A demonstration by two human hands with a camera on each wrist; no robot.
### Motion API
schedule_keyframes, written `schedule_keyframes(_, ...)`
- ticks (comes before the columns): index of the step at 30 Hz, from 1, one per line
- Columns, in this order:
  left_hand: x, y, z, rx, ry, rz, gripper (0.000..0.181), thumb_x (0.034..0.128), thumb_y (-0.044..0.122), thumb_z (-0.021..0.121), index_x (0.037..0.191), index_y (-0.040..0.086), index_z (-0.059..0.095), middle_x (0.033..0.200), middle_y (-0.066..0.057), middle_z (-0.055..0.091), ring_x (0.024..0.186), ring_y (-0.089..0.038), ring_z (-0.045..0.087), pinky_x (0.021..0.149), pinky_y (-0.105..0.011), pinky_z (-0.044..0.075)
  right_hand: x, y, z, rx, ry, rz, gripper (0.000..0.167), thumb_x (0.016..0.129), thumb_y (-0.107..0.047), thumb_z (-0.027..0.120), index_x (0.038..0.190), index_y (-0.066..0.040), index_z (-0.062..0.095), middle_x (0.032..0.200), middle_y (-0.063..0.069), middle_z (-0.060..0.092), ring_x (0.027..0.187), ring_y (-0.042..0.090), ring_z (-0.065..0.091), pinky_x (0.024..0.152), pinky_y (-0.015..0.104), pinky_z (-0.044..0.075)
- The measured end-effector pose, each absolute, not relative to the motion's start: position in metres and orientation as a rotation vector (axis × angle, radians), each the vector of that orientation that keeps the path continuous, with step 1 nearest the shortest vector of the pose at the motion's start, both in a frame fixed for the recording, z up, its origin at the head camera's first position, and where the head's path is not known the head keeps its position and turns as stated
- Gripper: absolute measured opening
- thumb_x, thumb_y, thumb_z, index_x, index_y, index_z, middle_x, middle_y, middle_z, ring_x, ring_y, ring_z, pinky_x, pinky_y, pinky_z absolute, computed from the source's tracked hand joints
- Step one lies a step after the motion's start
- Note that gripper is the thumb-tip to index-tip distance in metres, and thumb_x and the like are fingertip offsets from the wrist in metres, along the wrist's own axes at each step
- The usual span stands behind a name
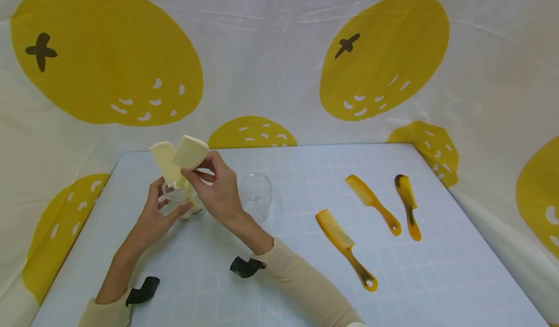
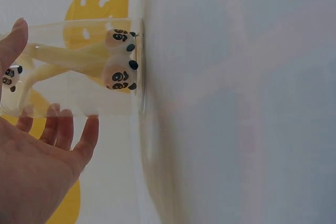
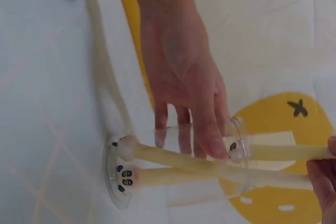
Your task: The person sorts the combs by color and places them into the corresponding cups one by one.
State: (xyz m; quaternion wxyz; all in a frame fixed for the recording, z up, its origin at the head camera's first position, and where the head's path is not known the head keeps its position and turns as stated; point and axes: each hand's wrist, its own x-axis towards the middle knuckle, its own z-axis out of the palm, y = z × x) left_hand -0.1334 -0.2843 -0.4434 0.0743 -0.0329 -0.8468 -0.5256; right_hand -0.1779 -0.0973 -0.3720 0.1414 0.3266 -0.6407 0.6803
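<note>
My left hand (image 1: 159,218) holds a clear cup (image 3: 176,200) upright on the table, thumb on one side and fingers round the other. Inside it stand cream spatulas (image 1: 164,159); two panda-face handle ends (image 2: 119,75) rest at the cup's bottom. Between thumb and fingers, my right hand (image 1: 220,188) pinches another cream spatula (image 1: 191,153) by its handle, blade up. This one's panda-face end (image 3: 235,150) is at the cup's mouth, above the other two ends. In the right wrist view, only fingertips (image 3: 325,182) of the right hand show.
A second clear cup (image 1: 256,198) stands right of my hands. Three amber combs lie on the right of the table: one nearer (image 1: 345,247), one farther back (image 1: 373,203), and a darker-streaked one (image 1: 408,205). A fruit-print cloth (image 1: 262,74) hangs behind the table.
</note>
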Motion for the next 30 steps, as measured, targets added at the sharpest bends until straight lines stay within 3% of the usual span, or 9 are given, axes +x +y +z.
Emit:
schedule_keyframes(7, -0.133, -0.284, -0.442, -0.125, -2.536, -1.592, 0.091, 0.0954, 0.012, 0.075, 0.158, 0.007, 0.009, 0.156, -0.016, 0.023, 0.139, -0.042, 0.026, 0.108, -0.074, 0.026, -0.181, -0.101, -0.378, 0.921, -1.988, 1.961, 0.029, 0.092, -0.002, 0.076, 0.113, 0.001, 0.057, 0.11, 0.014, 0.068, 0.101, 0.012, 0.07, 0.084, 0.02, 0.057)
schedule_keyframes(18, -0.133, -0.286, -0.442, -0.137, -2.535, -1.593, 0.091, 0.0952, 0.012, 0.075, 0.158, 0.007, 0.009, 0.157, -0.016, 0.02, 0.14, -0.044, 0.023, 0.108, -0.076, 0.025, -0.178, -0.104, -0.386, 0.957, -2.086, 1.978, 0.026, 0.09, -0.004, 0.079, 0.107, -0.002, 0.061, 0.105, 0.011, 0.072, 0.098, 0.007, 0.069, 0.084, 0.018, 0.057)
schedule_keyframes(20, -0.133, -0.286, -0.442, -0.15, -2.539, -1.584, 0.091, 0.0955, 0.012, 0.075, 0.159, 0.008, 0.009, 0.158, -0.014, 0.02, 0.14, -0.041, 0.024, 0.11, -0.071, 0.027, -0.177, -0.104, -0.388, 0.969, -2.112, 1.945, 0.025, 0.089, -0.005, 0.08, 0.106, -0.003, 0.062, 0.103, 0.01, 0.074, 0.097, 0.006, 0.07, 0.083, 0.018, 0.057)
schedule_keyframes(23, -0.133, -0.286, -0.443, -0.178, -2.54, -1.554, 0.089, 0.0954, 0.01, 0.074, 0.158, 0.01, 0.011, 0.156, -0.01, 0.023, 0.139, -0.03, 0.026, 0.114, -0.049, 0.033, -0.176, -0.105, -0.391, 0.999, -2.15, 1.889, 0.023, 0.089, -0.006, 0.08, 0.106, -0.003, 0.064, 0.102, 0.009, 0.075, 0.096, 0.004, 0.07, 0.084, 0.018, 0.056)
schedule_keyframes(25, -0.133, -0.286, -0.443, -0.193, -2.536, -1.539, 0.087, 0.0955, 0.009, 0.074, 0.158, 0.01, 0.013, 0.154, -0.008, 0.024, 0.138, -0.024, 0.028, 0.112, -0.046, 0.034, -0.177, -0.105, -0.392, 1.018, -2.192, 1.837, 0.021, 0.09, -0.007, 0.079, 0.106, -0.004, 0.066, 0.103, 0.007, 0.075, 0.095, 0.001, 0.07, 0.084, 0.016, 0.056)
schedule_keyframes(27, -0.133, -0.286, -0.443, -0.203, -2.524, -1.549, 0.086, 0.0954, 0.008, 0.074, 0.157, 0.012, 0.014, 0.154, -0.008, 0.025, 0.138, -0.022, 0.029, 0.115, -0.052, 0.033, -0.177, -0.105, -0.393, 1.03, -2.234, 1.792, 0.019, 0.091, -0.009, 0.079, 0.106, -0.004, 0.068, 0.104, 0.005, 0.076, 0.095, -0.001, 0.07, 0.083, 0.014, 0.055)
schedule_keyframes(30, -0.133, -0.286, -0.444, -0.205, -2.507, -1.575, 0.086, 0.0953, 0.008, 0.074, 0.157, 0.012, 0.014, 0.154, -0.011, 0.025, 0.139, -0.028, 0.028, 0.109, -0.073, 0.028, -0.178, -0.104, -0.393, 1.039, -2.281, 1.717, 0.019, 0.092, -0.012, 0.078, 0.109, -0.005, 0.073, 0.104, 0.003, 0.076, 0.093, -0.004, 0.068, 0.081, 0.01, 0.053)
